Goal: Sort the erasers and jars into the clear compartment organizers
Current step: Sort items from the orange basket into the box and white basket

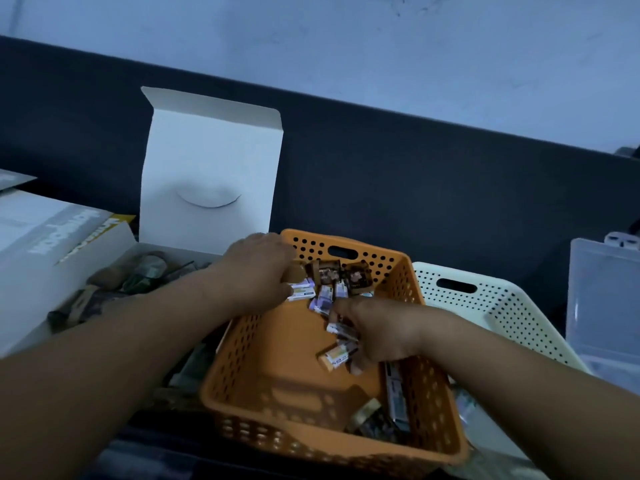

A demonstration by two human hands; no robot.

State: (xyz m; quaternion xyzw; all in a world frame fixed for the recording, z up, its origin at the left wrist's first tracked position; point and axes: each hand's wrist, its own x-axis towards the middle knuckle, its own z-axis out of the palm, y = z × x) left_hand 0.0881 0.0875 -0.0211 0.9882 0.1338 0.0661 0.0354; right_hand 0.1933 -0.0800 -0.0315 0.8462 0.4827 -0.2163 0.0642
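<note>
Orange plastic basket point(277, 358) held the loose erasers point(323, 299), heaped between and just beyond both hands, with small brown pieces point(327, 271), possibly the jars, just past the fingertips. Left hand point(258, 268) was curled down on a white-labelled eraser point(301, 292) at the pile's edge; right hand point(375, 336) was clamped round a clutch of erasers point(337, 341). Clear organizer point(602, 299) stood well right of the right hand, beyond the white basket point(485, 306), nothing sorted visible inside. Judged early: gathering only, all placing left.
</note>
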